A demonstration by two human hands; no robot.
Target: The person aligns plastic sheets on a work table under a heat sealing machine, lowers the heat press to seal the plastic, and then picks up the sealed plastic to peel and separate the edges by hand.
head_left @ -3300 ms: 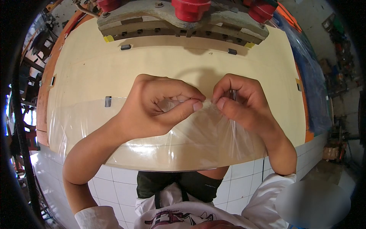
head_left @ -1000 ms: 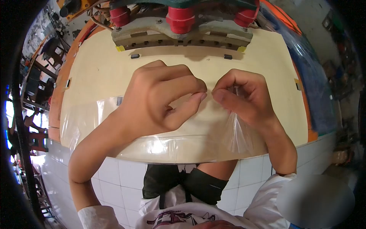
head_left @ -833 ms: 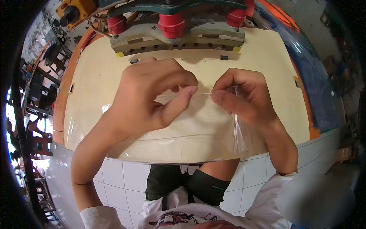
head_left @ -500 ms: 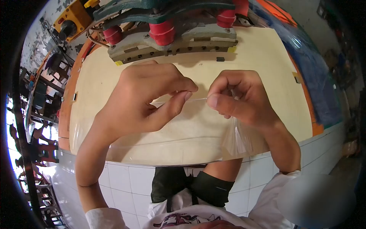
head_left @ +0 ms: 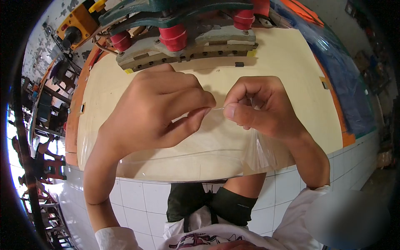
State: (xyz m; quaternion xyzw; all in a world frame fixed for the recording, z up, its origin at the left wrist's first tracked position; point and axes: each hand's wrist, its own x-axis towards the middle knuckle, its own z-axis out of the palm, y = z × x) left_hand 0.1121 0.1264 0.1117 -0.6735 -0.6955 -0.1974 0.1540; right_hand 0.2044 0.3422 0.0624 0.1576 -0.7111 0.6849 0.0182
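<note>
A clear plastic sheet point(head_left: 187, 154) hangs between my hands and spreads over the near part of the cream-coloured table. Its upper edge is pinched by my left hand point(head_left: 166, 104), thumb against forefinger. Close by on the right, my right hand point(head_left: 260, 104) grips the same edge between thumb and curled fingers. A short taut length of the edge shows between the two pinches. Below my right hand the plastic gathers into shiny folds. Part of the sheet is hidden behind my left hand and forearm.
A press-like machine point(head_left: 187, 52) with red cylindrical mounts stands at the table's far side. In front of it lies a small dark piece point(head_left: 239, 64). A yellow control box point(head_left: 77, 26) is at far left, blue plastic sheeting point(head_left: 333, 71) at right. Stools point(head_left: 54, 168) stand beyond the left side.
My left thumb and forefinger have closed together on the sheet's edge, where a small gap showed before. My right hand keeps its pinch, almost unmoved. The view has shifted slightly.
</note>
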